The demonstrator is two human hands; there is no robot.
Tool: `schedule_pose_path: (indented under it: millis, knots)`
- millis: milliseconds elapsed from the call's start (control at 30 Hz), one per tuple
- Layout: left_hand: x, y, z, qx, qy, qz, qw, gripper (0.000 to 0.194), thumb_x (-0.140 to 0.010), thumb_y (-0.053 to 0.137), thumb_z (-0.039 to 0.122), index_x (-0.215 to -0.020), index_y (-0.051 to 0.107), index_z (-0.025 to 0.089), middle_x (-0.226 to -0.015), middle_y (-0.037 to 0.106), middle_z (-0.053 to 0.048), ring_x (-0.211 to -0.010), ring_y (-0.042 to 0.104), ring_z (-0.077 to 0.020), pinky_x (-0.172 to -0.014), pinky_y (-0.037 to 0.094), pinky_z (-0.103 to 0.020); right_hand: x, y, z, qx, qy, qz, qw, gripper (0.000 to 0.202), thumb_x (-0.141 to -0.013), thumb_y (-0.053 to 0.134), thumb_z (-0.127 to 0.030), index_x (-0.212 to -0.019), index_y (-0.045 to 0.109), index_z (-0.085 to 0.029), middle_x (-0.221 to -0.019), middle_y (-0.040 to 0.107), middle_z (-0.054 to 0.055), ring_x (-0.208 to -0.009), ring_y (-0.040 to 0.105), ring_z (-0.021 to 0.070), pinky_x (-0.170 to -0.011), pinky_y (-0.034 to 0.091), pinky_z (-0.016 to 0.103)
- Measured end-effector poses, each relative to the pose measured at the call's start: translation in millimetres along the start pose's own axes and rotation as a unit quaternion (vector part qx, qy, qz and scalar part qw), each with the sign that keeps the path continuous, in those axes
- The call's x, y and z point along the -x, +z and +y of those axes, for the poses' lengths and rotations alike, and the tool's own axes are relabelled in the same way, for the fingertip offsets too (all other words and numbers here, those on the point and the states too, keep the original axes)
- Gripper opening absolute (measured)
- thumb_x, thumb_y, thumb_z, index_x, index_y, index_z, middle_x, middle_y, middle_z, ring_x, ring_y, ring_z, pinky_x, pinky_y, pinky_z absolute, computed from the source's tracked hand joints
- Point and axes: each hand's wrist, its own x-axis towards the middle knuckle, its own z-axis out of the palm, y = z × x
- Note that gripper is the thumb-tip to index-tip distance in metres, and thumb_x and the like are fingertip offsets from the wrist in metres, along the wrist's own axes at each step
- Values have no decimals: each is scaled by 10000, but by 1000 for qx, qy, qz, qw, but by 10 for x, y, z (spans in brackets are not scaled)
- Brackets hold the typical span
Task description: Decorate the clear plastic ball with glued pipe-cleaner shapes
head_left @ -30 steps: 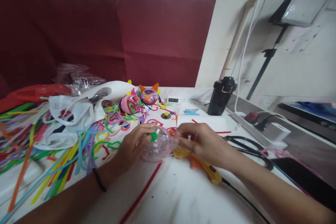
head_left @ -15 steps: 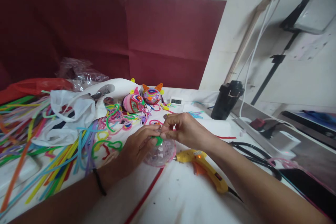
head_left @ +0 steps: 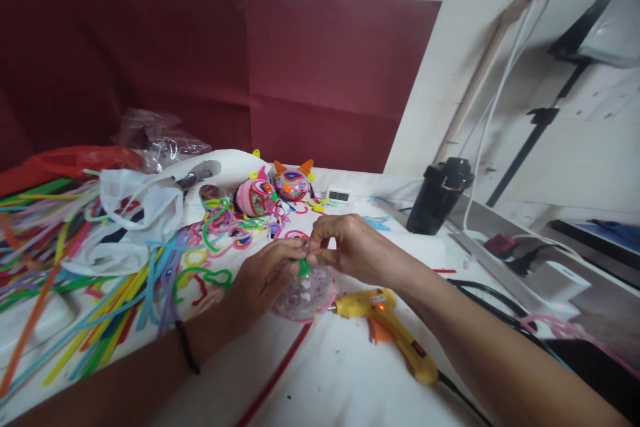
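A clear plastic dome (head_left: 306, 297) with a pink rim rests on the white table between my hands. My left hand (head_left: 265, 270) curls around its far left side, the thumb against a small bright green piece (head_left: 303, 269) on top. My right hand (head_left: 345, 243) is pinched at that piece's upper edge; whether it is pipe cleaner or something else I cannot tell. The fingers partly hide the top of the dome. A yellow hot glue gun (head_left: 387, 323), its orange light lit, lies just right of the dome with the nozzle towards it.
Pipe cleaners (head_left: 115, 313) in many colours heap on the left beside a white mask (head_left: 135, 213). Two decorated balls (head_left: 293, 183) and a small digital timer (head_left: 339, 196) stand behind. At right are a black bottle (head_left: 440, 197) and black cable (head_left: 490, 297). A red strip (head_left: 277, 373) lies in front.
The camera view has shifted slightly, so the background sits a little differently. Both hands keep nearly the same hold on the dome and the green piece.
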Motion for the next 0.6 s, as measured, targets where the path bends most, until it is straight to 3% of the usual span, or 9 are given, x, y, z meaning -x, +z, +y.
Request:
schedule_pose_path:
  millis: [233, 600]
  knots:
    - [-92, 18, 95, -11, -33, -6, 999, 213, -980, 461, 327, -1037, 626, 207, -1038, 716, -70, -1044, 653, -218, -880, 513, -330, -21, -25, 108, -20, -7, 0, 1000, 68, -775, 707, -106, -723, 693, -149, -695, 647, -4, -638, 559, 120, -603, 371, 221]
    - [-174, 110, 188, 6, -68, -38, 997, 219, -991, 414, 320, -1022, 605, 216, -1023, 683, -54, -960, 633, -209, -850, 487, -326, -11, -100, 250, -43, -9, -29, 999, 90, -771, 686, -99, -707, 685, -162, -661, 630, -23, -611, 564, 109, -588, 384, 213]
